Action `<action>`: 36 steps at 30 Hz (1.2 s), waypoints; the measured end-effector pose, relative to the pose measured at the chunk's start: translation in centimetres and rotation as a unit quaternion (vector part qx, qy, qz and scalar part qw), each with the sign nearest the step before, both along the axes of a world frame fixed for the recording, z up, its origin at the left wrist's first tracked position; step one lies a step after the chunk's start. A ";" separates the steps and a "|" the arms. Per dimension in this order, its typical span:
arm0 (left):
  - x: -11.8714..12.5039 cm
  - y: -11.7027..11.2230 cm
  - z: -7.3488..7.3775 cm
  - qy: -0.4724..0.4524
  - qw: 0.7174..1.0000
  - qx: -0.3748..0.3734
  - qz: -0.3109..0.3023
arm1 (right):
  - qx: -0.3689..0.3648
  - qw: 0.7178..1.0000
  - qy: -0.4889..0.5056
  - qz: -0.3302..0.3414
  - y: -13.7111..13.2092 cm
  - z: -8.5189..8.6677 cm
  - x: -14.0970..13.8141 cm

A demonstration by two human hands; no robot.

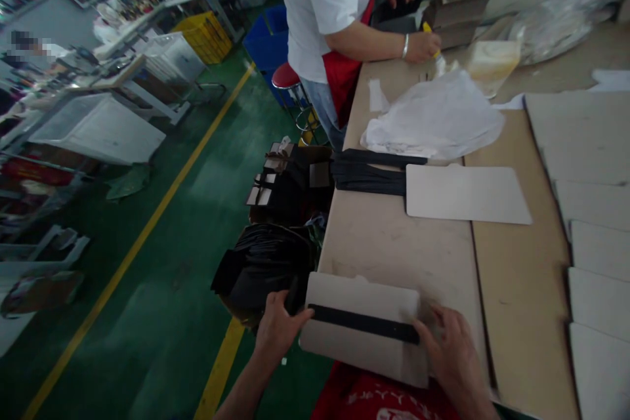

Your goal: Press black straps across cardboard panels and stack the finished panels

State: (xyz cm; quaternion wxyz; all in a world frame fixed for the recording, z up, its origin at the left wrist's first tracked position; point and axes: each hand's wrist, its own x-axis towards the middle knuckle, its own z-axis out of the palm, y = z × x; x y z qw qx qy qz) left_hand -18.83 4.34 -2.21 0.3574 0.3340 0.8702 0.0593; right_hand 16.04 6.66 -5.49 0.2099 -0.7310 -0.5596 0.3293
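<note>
Set apart, the left hand (276, 331) pinches one end of a black strip (364, 323) lying across a pale board (354, 351), while the right hand (450, 348) has its thumb at the other end; blur hides whether its fingers grip. The board is at the near corner of the table (394, 249). Beside it, a cardboard box (237, 314) is packed with black sheets (273, 262); another box (260, 216) behind contains dark and pale pieces. Farther along, a clear tub (492, 83) has yellowish contents.
</note>
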 end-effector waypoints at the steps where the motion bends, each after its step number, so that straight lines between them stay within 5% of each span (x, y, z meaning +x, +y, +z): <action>1: 0.0 0.6 -0.1 -0.001 1.000 0.018 0.009 | 0.037 0.999 -0.016 0.007 0.6 0.0 0.2; 5: 2.1 5.5 0.7 -0.152 0.986 0.049 -0.039 | 0.106 0.993 -0.043 -0.007 7.5 -0.4 3.2; 11: 10.8 16.3 1.2 -0.217 0.958 0.090 -0.162 | 0.151 0.959 -0.230 -0.069 22.2 -1.2 11.3; 17: 18.2 26.4 -0.9 -0.199 0.938 0.156 -0.237 | 0.091 0.962 -0.257 -0.028 28.2 -1.3 15.3; 21: 20.7 28.4 -2.5 -0.185 0.938 0.153 -0.252 | 0.073 0.967 -0.245 0.006 28.5 -2.0 15.8; 25: 20.5 27.2 -2.6 -0.176 0.938 0.134 -0.265 | 0.074 0.972 -0.221 -0.004 26.9 -2.4 15.4; 32: 14.0 22.2 0.6 -0.177 0.932 0.087 -0.303 | 0.113 0.984 -0.136 0.003 16.2 -2.8 9.9; 36: 11.0 20.5 0.5 -0.167 0.941 0.065 -0.287 | 0.157 0.980 -0.122 0.026 11.1 -3.7 5.9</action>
